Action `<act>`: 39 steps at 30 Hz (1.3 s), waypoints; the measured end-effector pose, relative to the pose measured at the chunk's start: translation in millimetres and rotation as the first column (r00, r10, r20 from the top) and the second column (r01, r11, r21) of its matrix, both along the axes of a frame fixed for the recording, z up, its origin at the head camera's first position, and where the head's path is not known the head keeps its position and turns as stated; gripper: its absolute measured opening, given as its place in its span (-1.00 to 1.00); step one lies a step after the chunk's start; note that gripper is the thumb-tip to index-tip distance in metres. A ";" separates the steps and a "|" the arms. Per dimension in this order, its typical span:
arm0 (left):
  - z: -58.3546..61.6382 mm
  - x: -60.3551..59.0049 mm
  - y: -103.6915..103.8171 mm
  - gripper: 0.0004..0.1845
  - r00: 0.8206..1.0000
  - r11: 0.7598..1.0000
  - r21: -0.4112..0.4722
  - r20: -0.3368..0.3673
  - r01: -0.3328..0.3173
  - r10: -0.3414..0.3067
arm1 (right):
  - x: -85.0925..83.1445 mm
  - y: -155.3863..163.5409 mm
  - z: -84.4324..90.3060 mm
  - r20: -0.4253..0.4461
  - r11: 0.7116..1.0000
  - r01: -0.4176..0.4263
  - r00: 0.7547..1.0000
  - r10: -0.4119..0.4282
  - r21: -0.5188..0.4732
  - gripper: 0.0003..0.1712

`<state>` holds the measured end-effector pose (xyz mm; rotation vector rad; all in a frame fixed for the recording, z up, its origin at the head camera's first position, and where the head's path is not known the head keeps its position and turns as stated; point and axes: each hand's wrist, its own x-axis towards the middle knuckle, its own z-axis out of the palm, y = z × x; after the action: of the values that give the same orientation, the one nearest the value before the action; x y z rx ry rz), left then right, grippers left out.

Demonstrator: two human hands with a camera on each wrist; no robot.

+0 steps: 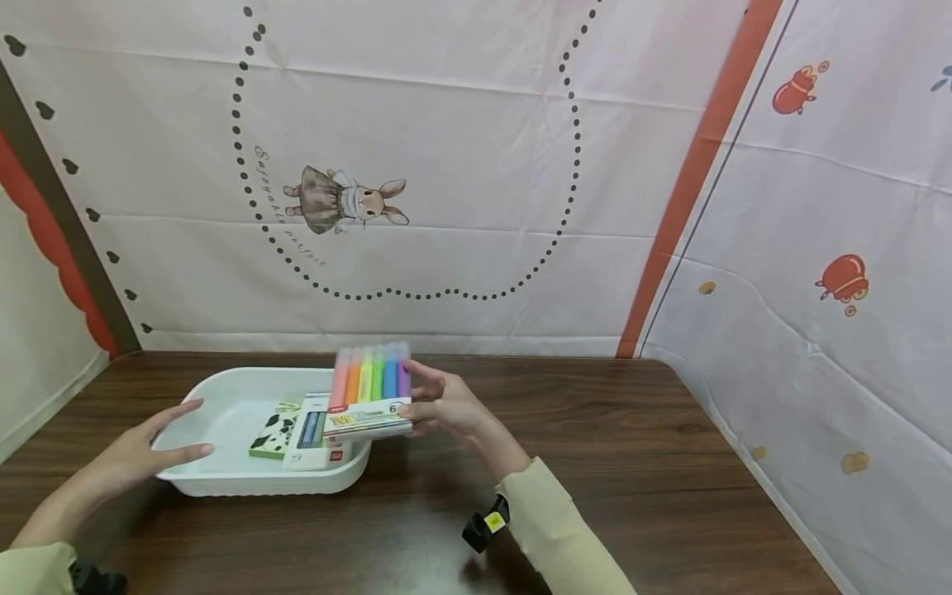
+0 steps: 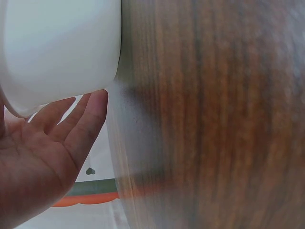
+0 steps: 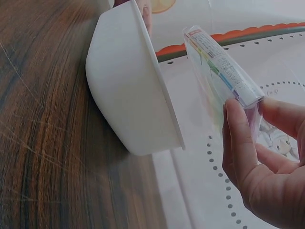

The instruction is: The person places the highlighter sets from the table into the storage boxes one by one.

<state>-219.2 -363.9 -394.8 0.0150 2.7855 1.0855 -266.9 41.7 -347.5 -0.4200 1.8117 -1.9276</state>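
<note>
My right hand [image 1: 449, 405] holds a clear pack of highlighters [image 1: 369, 384] by its right edge, pinched between thumb and fingers. The pack, with pens from pink to purple, is raised over the right end of a white plastic basin [image 1: 216, 486]. In the right wrist view, the highlighter pack [image 3: 224, 67] is apart from the basin's rim. My left hand [image 1: 126, 459] grips the basin's left end, its fingers against the outer wall [image 2: 62, 52] in the left wrist view. Inside the basin lie a panda-patterned green-edged box [image 1: 273, 434] and a white pen box [image 1: 308, 459], partly hidden by the pack.
The basin stands on a dark brown wooden table [image 1: 595, 421]. A white printed cloth [image 1: 461, 165] with a rabbit figure hangs behind the table, and another cloth [image 1: 803, 207] is on the right.
</note>
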 end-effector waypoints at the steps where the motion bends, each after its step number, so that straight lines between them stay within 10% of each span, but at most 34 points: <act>1: 0.3 0.1 0.1 -0.10 1.000 1.000 0.000 -0.001 0.000 0.000 | 0.3 -1.1 0.2 -0.004 1.000 0.001 1.000 -0.001 0.004 -0.21; 39: -9.0 -3.7 -6.3 -0.09 1.000 1.000 0.007 -0.015 0.002 -0.002 | 4.1 -58.9 -6.5 -0.010 0.990 0.042 0.999 -0.041 0.134 -0.25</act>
<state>-222.9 -370.3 -403.7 0.0265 2.7948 1.0989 -262.8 -17.2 -354.0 -0.3475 1.9557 -1.8189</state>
